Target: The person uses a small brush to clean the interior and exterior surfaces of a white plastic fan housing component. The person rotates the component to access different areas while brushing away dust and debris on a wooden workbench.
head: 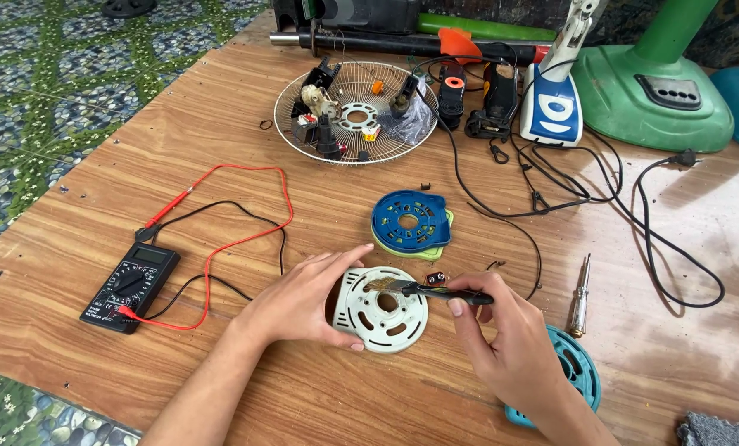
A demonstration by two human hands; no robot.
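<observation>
Head view: left hand grips white round cover; right hand pinches brush above it.

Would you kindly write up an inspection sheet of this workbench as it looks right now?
Surface: wooden table, scuffed, with small specks near its left edge.
Job's things: round white plastic cover lying flat; small black brush with its bristles on the cover.
Clutter: blue disc on a green one, wire fan grille holding small parts, screwdriver, teal round part, green fan base.
Grippers: left hand steadies the cover's rim; right hand pinches the brush.
Cables: multimeter with red and black leads looped loosely; black power cord trailing across the right side.
Surroundings: patterned floor beyond the table.
</observation>
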